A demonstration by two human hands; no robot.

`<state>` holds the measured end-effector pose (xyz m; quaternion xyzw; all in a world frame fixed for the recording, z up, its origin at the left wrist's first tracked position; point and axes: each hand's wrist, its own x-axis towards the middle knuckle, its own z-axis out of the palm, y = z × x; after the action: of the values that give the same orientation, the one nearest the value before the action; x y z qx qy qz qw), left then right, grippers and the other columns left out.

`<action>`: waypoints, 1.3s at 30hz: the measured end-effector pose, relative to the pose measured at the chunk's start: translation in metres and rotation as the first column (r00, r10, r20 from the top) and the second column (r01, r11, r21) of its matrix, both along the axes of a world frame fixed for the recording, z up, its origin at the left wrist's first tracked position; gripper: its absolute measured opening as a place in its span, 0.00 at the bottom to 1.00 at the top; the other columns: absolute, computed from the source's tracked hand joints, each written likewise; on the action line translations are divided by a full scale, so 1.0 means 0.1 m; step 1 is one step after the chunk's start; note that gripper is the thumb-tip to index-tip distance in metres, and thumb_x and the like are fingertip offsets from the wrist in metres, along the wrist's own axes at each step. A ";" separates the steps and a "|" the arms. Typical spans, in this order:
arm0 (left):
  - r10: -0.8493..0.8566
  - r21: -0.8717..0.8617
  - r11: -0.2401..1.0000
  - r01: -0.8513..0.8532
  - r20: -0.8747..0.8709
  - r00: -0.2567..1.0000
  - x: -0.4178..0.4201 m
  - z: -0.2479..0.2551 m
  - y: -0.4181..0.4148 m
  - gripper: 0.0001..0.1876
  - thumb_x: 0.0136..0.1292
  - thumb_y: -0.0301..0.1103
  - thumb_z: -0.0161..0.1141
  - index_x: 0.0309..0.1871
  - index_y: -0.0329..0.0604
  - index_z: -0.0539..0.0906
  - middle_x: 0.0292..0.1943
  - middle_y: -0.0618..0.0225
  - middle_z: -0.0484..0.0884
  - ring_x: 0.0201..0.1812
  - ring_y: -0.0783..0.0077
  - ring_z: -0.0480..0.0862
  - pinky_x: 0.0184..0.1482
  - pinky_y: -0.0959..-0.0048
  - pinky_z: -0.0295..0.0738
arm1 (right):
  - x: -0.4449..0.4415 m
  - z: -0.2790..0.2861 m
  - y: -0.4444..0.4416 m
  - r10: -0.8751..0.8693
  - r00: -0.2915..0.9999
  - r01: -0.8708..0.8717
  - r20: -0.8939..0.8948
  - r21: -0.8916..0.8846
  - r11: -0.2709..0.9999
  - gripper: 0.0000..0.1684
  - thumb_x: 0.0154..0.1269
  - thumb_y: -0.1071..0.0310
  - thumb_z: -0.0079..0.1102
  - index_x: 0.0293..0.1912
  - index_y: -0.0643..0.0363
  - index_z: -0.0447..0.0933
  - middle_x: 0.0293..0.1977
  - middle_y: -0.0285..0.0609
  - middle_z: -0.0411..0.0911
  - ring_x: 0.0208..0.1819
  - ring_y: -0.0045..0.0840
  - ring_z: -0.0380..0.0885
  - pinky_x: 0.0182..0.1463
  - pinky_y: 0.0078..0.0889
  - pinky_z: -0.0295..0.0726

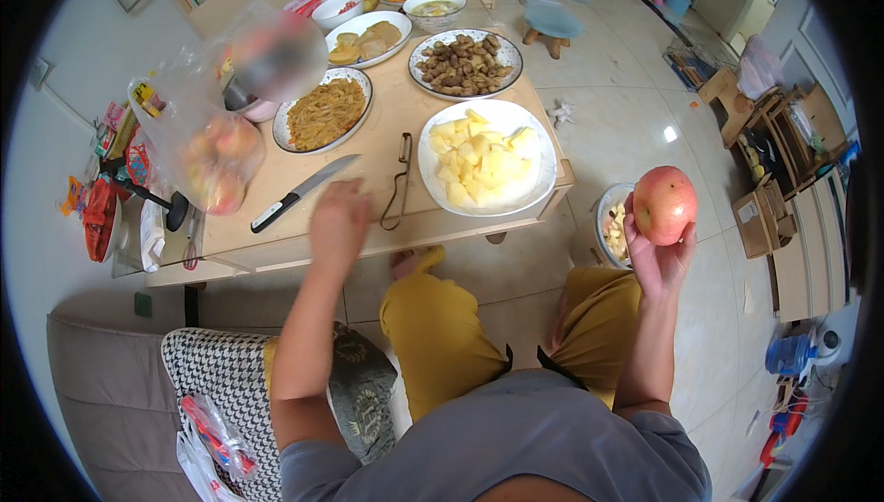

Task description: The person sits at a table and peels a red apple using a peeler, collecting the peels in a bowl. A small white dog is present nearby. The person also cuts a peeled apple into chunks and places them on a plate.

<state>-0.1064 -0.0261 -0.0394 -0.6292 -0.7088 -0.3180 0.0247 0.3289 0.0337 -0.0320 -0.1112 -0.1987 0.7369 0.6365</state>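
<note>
My right hand (pixel 659 260) holds a whole red apple (pixel 664 201) from below, out past the table's right end. Blurred by motion, my left hand (pixel 340 222) is over the table's front edge with nothing seen in it. Just left of it lies a kitchen knife (pixel 304 194) with a black and white handle. A peeler (pixel 400 181) with a looped metal handle is a little to its right. Further right, a white dish (pixel 487 201) holds cut pale-yellow fruit chunks (pixel 483 156). A clear plastic bag (pixel 221 156) with several apples stands at the left.
Plates of shredded food (pixel 326 115), brown pieces (pixel 464 63) and yellow slices (pixel 369 42) stand further back on the wooden table (pixel 387 101). A bin (pixel 608 222) with scraps is below my right hand. A blue-topped stool (pixel 552 22) stands on the tiled floor.
</note>
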 end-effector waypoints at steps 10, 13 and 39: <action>0.211 -0.372 0.892 -0.258 -0.163 0.964 0.50 0.08 0.46 0.17 0.56 0.40 0.62 0.42 0.35 0.80 0.35 0.50 0.81 0.37 0.50 0.83 0.39 0.58 0.78 | 0.56 0.05 -0.29 0.030 0.991 -0.033 -0.130 -0.024 0.999 0.42 0.59 0.57 0.67 0.67 0.54 0.57 0.67 0.50 0.57 0.70 0.47 0.54 0.66 0.49 0.69; 0.238 -0.191 0.951 -0.242 -0.045 0.970 0.45 0.12 0.33 0.14 0.59 0.35 0.59 0.43 0.34 0.79 0.35 0.53 0.80 0.36 0.56 0.82 0.40 0.62 0.77 | 0.78 -0.04 -0.32 0.091 0.984 -0.097 -0.154 -0.029 0.995 0.40 0.61 0.59 0.65 0.68 0.54 0.56 0.67 0.52 0.56 0.70 0.50 0.53 0.65 0.48 0.72; -0.174 0.201 0.643 0.739 0.978 -0.114 4.39 -0.41 1.32 0.19 0.72 0.43 0.49 0.52 0.34 0.72 0.24 0.73 0.68 0.25 0.78 0.67 0.29 0.77 0.65 | 1.74 -0.24 0.22 -0.242 0.939 0.247 0.246 0.007 0.969 0.40 0.55 0.65 0.66 0.65 0.58 0.58 0.59 0.46 0.67 0.57 0.32 0.72 0.55 0.36 0.77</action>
<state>0.3322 0.1062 -0.0800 -0.4511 -0.3028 -0.4662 -0.6982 0.5025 0.0558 -0.0557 -0.2325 -0.2516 0.6351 0.6923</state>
